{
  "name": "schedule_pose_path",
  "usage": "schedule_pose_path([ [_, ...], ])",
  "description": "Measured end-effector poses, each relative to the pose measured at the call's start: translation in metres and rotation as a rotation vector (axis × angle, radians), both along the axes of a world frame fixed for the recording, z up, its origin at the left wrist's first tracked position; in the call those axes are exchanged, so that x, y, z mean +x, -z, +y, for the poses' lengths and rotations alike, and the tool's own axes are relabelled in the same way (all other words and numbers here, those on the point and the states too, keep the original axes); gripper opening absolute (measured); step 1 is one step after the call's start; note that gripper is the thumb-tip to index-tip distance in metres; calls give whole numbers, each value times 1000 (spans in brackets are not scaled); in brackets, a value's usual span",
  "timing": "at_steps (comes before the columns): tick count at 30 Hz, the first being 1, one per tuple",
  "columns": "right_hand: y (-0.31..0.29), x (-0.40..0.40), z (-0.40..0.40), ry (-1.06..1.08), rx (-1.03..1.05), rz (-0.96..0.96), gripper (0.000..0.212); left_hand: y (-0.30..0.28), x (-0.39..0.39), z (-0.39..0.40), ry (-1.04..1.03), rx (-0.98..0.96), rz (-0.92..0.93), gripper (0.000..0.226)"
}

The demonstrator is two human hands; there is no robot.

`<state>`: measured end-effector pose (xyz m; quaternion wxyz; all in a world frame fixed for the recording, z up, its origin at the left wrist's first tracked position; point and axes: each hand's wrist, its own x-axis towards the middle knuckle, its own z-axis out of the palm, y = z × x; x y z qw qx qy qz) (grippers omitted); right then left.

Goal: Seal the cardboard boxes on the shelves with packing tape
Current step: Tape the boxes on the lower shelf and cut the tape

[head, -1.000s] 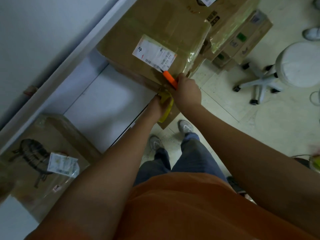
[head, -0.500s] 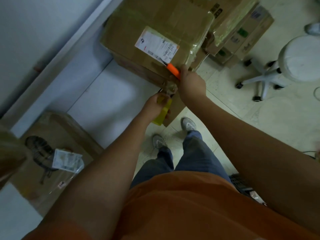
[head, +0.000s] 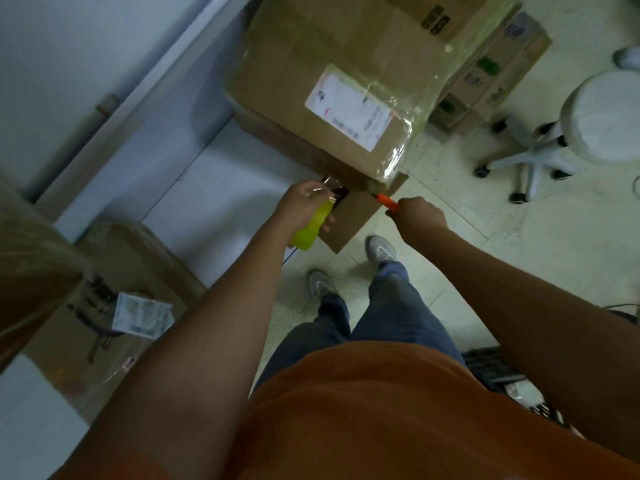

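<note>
Both hands are drawing apart now — left hand (head: 304, 202) gripping the yellow-handled tape dispenser (head: 311, 225), right hand (head: 420, 214) clutching an orange-handled cutter (head: 387, 201) — below the taped brown cardboard box (head: 329, 98) sitting on the white shelf (head: 221, 199).

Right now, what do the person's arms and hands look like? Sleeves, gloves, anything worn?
Both forearms are bare down to the left hand and the right hand: no gloves, and no watch, ring or wristband shows. No sleeve edge is in view on either arm. The only clothing near the arms is an orange shirt.
</note>
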<state>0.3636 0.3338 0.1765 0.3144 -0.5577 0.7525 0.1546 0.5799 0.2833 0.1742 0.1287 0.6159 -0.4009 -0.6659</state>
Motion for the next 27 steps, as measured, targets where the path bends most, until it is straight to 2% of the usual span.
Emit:
schedule_pose_path([
  [3,3,-16,6,-63,21,-16,41,-2,8,2,-37,28,-16,19],
  [5,-4,-22,15,-88,-40,-47,39,-3,13,1,-75,25,-14,22],
  [11,-27,-27,32,188,-420,-162,33,-11,17,10,-104,1,-28,19],
  [13,-33,-13,21,202,-497,-206,29,-14,21,17,-129,-2,-31,18],
  [16,-32,12,-6,170,-439,-216,22,-18,27,23,-130,-12,-53,18],
  [19,-26,24,-28,290,-400,-159,28,-29,31,27,-150,-21,-66,15],
  [21,-29,22,-37,317,-349,-126,27,-36,38,27,-149,-47,-83,14],
  [23,-39,15,-41,324,-305,-135,36,-48,46,24,-176,-76,-87,14],
  [27,-58,-2,-45,471,-465,-147,38,-87,61,16,-295,-146,-75,9],
])
